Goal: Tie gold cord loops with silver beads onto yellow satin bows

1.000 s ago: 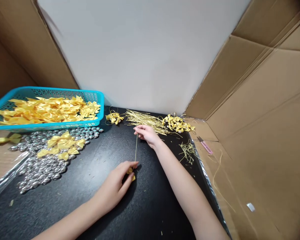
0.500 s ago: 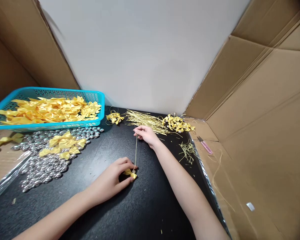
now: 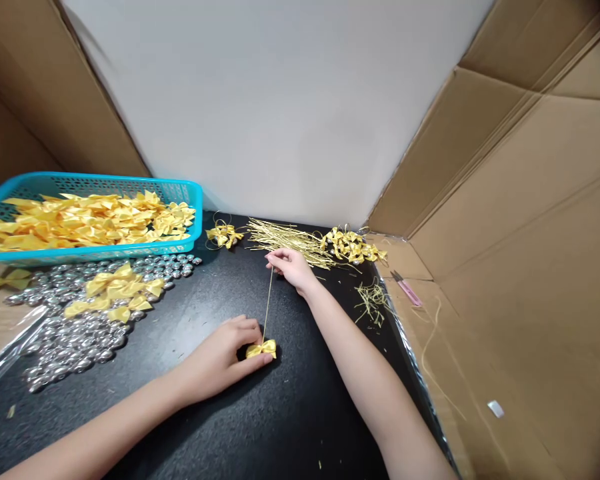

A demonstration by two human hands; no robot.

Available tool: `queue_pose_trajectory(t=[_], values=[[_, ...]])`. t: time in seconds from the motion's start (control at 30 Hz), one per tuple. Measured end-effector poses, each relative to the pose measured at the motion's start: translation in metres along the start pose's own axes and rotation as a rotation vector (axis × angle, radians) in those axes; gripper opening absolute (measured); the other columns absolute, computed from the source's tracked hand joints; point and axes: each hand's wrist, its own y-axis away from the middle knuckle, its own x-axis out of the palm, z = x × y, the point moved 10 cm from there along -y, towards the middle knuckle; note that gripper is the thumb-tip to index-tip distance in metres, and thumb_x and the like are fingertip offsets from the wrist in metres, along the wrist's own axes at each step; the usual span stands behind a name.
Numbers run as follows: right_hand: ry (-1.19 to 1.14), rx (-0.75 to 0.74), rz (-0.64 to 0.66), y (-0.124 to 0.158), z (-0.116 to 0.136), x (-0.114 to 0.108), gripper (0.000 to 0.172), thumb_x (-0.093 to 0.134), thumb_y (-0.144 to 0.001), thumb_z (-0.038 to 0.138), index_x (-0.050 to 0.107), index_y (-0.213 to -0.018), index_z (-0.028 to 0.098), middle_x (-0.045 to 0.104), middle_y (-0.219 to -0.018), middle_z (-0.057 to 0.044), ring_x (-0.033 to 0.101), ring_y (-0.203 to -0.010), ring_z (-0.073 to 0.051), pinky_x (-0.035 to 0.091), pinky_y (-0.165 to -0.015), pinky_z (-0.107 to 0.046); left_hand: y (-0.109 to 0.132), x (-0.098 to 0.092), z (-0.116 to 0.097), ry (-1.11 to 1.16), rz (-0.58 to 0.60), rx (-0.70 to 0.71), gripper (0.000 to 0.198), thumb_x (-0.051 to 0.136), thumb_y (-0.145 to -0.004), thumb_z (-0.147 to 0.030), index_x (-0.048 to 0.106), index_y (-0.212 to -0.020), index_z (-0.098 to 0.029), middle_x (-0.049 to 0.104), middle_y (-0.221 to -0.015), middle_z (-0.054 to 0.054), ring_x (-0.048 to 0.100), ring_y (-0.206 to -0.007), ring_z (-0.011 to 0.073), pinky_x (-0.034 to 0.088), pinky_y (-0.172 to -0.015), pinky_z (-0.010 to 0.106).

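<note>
Since earlier, the yellow bow (image 3: 261, 349) had turned flat, near centre of black table (image 3: 180, 413) | left hand (image 3: 225, 357) pinched it down | right hand (image 3: 290, 267) pinched gold cord (image 3: 267, 300) farther off | keeping cord taut seemed wise

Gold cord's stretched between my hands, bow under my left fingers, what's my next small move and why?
Probably pull the right hand a touch farther back to snug the gold cord: it runs straight to the yellow bow, which the left hand pins to the black table.
</note>
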Motion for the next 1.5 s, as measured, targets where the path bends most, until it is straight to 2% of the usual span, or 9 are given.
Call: queue_pose_trajectory(t=[0.33, 0.47, 0.7, 0.87, 0.97, 1.1, 1.27, 1.37, 1.5], values=[[0.296, -0.116, -0.111, 0.0, 0.003, -0.009, 0.009, 0.068, -0.077, 0.015, 0.072, -0.069, 0.018, 0.073, -0.072, 0.0, 0.066, -0.071, -0.016, 0.051, -0.074, -0.027, 0.003, 0.001, 0.005, 0.023, -0.051, -0.18, 0.038, 0.044, -0.095, -0.045, 0.058, -0.071, -0.02, 0.064, -0.079, 0.004, 0.058, -0.078, 0.0226, 0.041, -0.073, 0.032], [0.409, -0.096, -0.127, 0.003, 0.002, -0.007, 0.009, 0.069, -0.077, 0.014, 0.074, -0.071, 0.017, 0.076, -0.075, -0.002, 0.07, -0.074, -0.017, 0.053, -0.074, -0.026, 0.008, 0.005, 0.01, 0.138, -0.031, -0.322, 0.024, 0.051, -0.09, -0.041, 0.061, -0.092, -0.02, 0.068, -0.083, 0.003, 0.062, -0.078, 0.0226, 0.042, -0.071, 0.031], [0.615, -0.037, -0.183, 0.013, 0.0, -0.006, 0.009, 0.072, -0.076, 0.018, 0.074, -0.085, 0.017, 0.077, -0.078, -0.004, 0.071, -0.075, -0.018, 0.053, -0.075, -0.026, 0.009, 0.007, 0.01, 0.076, 0.013, -0.416, 0.038, 0.051, -0.088, -0.039, 0.049, -0.12, -0.019, 0.066, -0.075, 0.0, 0.062, -0.066, 0.0215, 0.038, -0.06, 0.029], [0.755, -0.029, -0.193, 0.02, 0.005, -0.002, 0.01, 0.067, -0.077, 0.014, 0.071, -0.084, 0.021, 0.075, -0.082, -0.002, 0.07, -0.079, -0.019, 0.051, -0.075, -0.027, 0.002, 0.01, 0.002, -0.005, 0.125, -0.347, 0.018, 0.05, -0.09, -0.036, 0.062, -0.09, -0.022, 0.068, -0.074, 0.002, 0.063, -0.067, 0.0215, 0.037, -0.059, 0.027], [0.814, -0.016, -0.19, 0.021, 0.006, -0.001, 0.007, 0.066, -0.079, 0.017, 0.07, -0.082, 0.022, 0.074, -0.083, -0.002, 0.069, -0.08, -0.019, 0.051, -0.073, -0.028, -0.001, 0.01, -0.003, -0.062, 0.138, -0.263, 0.019, 0.049, -0.092, -0.035, 0.064, -0.087, -0.023, 0.07, -0.077, 0.003, 0.065, -0.071, 0.0226, 0.039, -0.063, 0.029], [0.867, 0.004, -0.187, 0.022, 0.006, -0.001, 0.003, 0.067, -0.082, 0.023, 0.07, -0.083, 0.023, 0.074, -0.084, -0.003, 0.069, -0.082, -0.02, 0.05, -0.073, -0.029, -0.001, 0.008, -0.012, -0.181, 0.068, -0.08, 0.023, 0.043, -0.097, -0.032, 0.063, -0.089, -0.023, 0.07, -0.08, 0.004, 0.064, -0.073, 0.022, 0.039, -0.072, 0.033], [0.911, 0.013, -0.189, 0.02, 0.008, -0.002, 0.008, 0.07, -0.081, 0.032, 0.071, -0.085, 0.025, 0.075, -0.085, -0.001, 0.069, -0.083, -0.019, 0.049, -0.073, -0.027, 0.005, 0.013, -0.024, -0.334, -0.034, 0.181, 0.023, 0.041, -0.098, -0.023, 0.06, -0.085, -0.021, 0.065, -0.072, 0.001, 0.057, -0.068, 0.0194, 0.034, -0.066, 0.033], [0.941, 0.036, -0.229, 0.016, 0.016, -0.026, 0.013, 0.069, -0.082, 0.037, 0.071, -0.087, 0.025, 0.075, -0.088, 0.0, 0.069, -0.083, -0.018, 0.049, -0.071, -0.026, 0.01, 0.01, -0.024, -0.38, -0.134, 0.228, 0.02, 0.043, -0.097, -0.022, 0.061, -0.087, -0.022, 0.063, -0.073, 0.002, 0.054, -0.068, 0.0193, 0.035, -0.067, 0.033], [1.024, 0.125, -0.348, 0.014, 0.029, -0.094, 0.013, 0.059, -0.09, 0.027, 0.07, -0.098, 0.025, 0.073, -0.1, -0.002, 0.068, -0.093, -0.019, 0.051, -0.076, -0.028, 0.017, 0.004, -0.022, -0.352, -0.232, 0.223, 0.019, 0.046, -0.096, -0.022, 0.064, -0.091, -0.023, 0.064, -0.081, 0.003, 0.057, -0.074, 0.0202, 0.041, -0.069, 0.033]])
